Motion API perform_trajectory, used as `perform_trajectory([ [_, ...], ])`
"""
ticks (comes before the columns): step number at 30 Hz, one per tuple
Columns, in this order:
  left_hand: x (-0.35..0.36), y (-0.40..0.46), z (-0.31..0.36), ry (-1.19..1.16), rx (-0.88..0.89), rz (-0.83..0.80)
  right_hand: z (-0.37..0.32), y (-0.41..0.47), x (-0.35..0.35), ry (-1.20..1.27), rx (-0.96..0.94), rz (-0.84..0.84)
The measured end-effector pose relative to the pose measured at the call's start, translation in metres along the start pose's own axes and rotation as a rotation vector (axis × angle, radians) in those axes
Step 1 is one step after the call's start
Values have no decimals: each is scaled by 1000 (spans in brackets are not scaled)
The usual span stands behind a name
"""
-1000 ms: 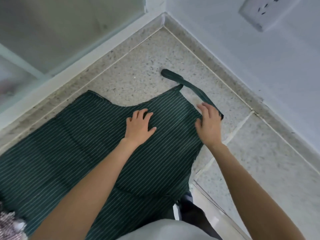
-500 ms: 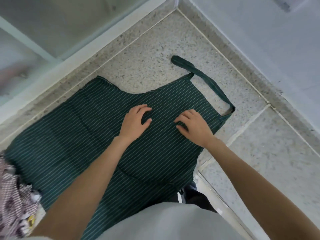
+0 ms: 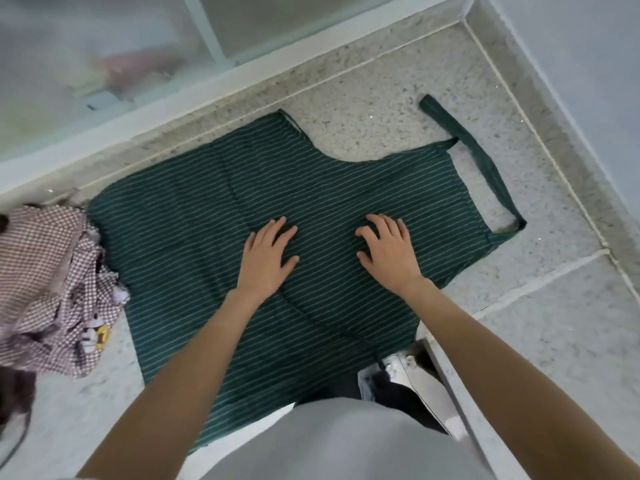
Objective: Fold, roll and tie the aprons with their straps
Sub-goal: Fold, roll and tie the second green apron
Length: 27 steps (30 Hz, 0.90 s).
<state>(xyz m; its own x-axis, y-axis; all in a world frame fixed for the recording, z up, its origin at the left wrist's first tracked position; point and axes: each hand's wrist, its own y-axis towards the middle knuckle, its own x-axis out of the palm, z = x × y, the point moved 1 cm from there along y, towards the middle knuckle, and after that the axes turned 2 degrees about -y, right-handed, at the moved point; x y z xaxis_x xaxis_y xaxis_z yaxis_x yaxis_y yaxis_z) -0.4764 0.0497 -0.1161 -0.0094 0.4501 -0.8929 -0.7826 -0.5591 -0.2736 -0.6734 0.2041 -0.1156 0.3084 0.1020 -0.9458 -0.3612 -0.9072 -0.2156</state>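
A dark green apron (image 3: 194,216) with thin white stripes lies spread flat on a speckled stone counter. Its neck strap (image 3: 485,168) loops out past the right edge, toward the wall corner. My left hand (image 3: 266,258) rests palm down on the middle of the apron, fingers spread. My right hand (image 3: 389,252) lies flat on the cloth a little to its right, fingers slightly bent. Neither hand holds anything. The apron's near edge hangs over the counter front, hidden by my body.
A crumpled pile of checked purple-and-white cloth (image 3: 48,285) lies at the left, touching the apron's edge. A frosted glass window (image 3: 104,64) runs along the back. A white wall (image 3: 588,81) closes the right side. A counter seam (image 3: 540,282) crosses at the right.
My right hand left the neck strap and slid left onto the apron's middle, beside my left hand. The view swung left, bringing the checked cloth pile into sight.
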Motion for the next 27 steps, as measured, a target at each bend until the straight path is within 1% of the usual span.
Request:
perform_trajectory([
  [2,-1,-9,5,-40,-21,81,-5,-11,2,46,-73,68],
  [5,0,-36,15,-142,-28,215,-7,-50,1,190,-160,148],
  [7,4,-60,23,-174,-19,259,-4,-85,2,228,-190,176],
  [9,15,-86,32,-198,-21,270,2,-119,6,194,-269,201],
  [10,22,-98,35,-201,-22,263,5,-132,9,176,-336,203],
  [12,39,-124,42,-195,-33,232,8,-155,19,150,-483,166],
  [14,51,-144,51,-185,-49,194,8,-169,29,42,-564,96],
  [16,60,-160,63,-184,-52,184,3,-176,40,-118,-555,14],
  [18,68,-170,75,-195,-54,183,-2,-176,46,-210,-542,25],
  [21,84,-193,101,-193,-45,192,-8,-183,53,-209,-541,126],
  [22,89,-193,104,-181,-52,169,-9,-179,55,-204,-529,168],
  [25,98,-197,116,-188,-98,124,-11,-175,56,-178,-483,175],
  [26,101,-202,120,-200,-105,134,-12,-178,54,-150,-483,184],
  [27,103,-202,124,-232,-115,136,-12,-179,50,-70,-470,178],
])
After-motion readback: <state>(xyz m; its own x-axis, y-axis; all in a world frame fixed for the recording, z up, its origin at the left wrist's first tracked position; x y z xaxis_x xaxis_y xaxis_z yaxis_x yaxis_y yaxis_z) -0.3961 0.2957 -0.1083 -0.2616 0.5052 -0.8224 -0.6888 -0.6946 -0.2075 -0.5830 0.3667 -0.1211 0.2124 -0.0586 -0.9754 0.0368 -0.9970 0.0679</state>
